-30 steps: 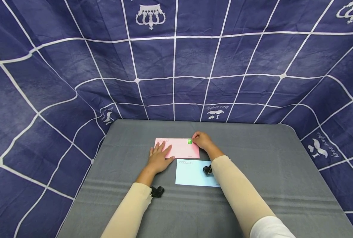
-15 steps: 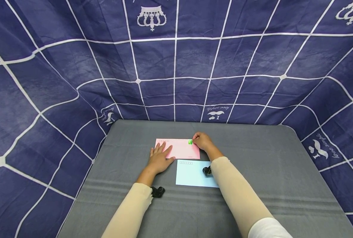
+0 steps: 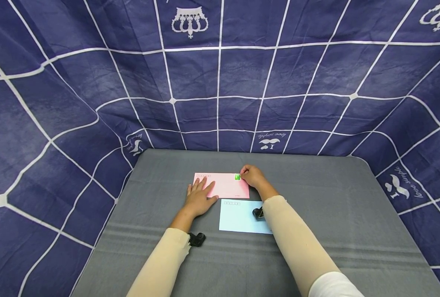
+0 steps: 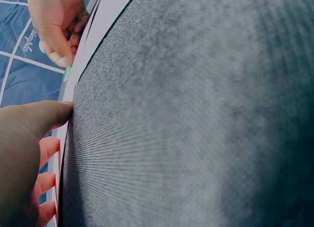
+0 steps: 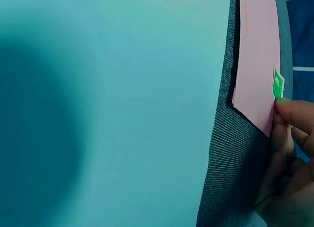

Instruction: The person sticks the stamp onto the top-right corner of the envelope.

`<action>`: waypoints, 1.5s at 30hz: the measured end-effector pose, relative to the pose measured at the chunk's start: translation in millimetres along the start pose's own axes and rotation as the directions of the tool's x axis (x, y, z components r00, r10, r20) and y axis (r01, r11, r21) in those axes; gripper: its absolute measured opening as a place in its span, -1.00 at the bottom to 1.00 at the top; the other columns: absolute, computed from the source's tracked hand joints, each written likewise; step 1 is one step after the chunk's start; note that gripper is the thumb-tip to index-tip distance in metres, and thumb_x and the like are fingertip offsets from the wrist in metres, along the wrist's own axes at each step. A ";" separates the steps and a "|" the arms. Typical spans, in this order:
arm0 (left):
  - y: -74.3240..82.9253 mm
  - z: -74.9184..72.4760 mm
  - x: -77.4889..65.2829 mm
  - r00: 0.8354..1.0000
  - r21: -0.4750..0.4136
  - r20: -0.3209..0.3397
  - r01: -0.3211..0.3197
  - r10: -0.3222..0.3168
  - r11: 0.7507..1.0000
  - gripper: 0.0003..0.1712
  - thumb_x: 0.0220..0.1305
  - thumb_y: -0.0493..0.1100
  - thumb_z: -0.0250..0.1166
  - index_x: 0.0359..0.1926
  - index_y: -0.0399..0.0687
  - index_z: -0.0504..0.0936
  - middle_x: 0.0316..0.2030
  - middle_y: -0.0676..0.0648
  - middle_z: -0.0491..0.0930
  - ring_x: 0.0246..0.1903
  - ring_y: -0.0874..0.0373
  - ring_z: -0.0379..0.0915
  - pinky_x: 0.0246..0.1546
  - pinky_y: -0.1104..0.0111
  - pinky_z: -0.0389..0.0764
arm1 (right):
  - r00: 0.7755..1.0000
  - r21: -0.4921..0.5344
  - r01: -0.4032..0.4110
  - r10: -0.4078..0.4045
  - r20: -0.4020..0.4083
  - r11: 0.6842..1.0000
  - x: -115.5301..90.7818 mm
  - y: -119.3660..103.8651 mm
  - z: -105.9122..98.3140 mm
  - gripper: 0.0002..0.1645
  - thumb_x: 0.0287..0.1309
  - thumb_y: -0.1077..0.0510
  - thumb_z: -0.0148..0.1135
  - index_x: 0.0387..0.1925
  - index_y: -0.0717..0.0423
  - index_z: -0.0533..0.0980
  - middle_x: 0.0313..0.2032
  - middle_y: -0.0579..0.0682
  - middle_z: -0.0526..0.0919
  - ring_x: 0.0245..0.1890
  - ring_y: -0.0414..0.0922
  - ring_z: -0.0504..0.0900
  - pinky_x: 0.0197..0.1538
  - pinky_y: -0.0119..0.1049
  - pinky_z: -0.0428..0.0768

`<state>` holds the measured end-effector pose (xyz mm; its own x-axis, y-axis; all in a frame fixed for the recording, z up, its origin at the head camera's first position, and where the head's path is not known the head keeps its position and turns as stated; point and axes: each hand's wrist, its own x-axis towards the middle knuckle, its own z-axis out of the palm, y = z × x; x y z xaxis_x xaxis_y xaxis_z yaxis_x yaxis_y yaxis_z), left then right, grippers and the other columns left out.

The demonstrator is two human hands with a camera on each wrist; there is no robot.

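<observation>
A pink envelope (image 3: 227, 187) lies on the grey cloth. My left hand (image 3: 199, 200) rests on its left part with fingers spread, the thumb at the near edge. At the envelope's top right corner sits a green postage stamp (image 5: 278, 85) with a white border. My right hand (image 3: 253, 176) pinches the stamp's right edge between thumb and forefinger, its other fingers curled. The left wrist view shows the right hand's fingertips (image 4: 65, 60) down at the envelope, with only a sliver of green visible there.
A light blue envelope (image 3: 238, 216) lies nearer, under the right forearm, which hides its right end. The table (image 3: 316, 185) has a grey cloth with blue, white-lined curtains (image 3: 297, 82) behind and at both sides. Each wrist carries a small black camera (image 3: 196, 239).
</observation>
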<state>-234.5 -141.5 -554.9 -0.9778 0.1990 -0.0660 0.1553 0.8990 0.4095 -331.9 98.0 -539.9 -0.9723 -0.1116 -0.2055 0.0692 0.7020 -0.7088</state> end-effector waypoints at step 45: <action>3.3 -4.4 -2.7 1.000 -0.035 0.009 0.015 -0.015 0.999 -0.26 0.40 0.23 0.17 0.51 0.15 0.32 0.59 -0.17 0.04 0.61 -0.24 -0.24 0.54 -0.25 -0.23 | 0.998 0.260 -0.062 0.061 0.014 0.964 -3.9 4.7 -2.2 -0.82 0.39 0.26 0.05 -0.15 0.22 0.57 -0.37 -0.03 0.56 -0.33 -0.16 0.48 -0.26 -0.45 0.41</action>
<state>-231.9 -140.8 -549.4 -0.9787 0.1891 -0.0801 0.1356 0.8879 0.4397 -328.3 103.3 -540.9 -0.9631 -0.0782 -0.2574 0.1853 0.5006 -0.8456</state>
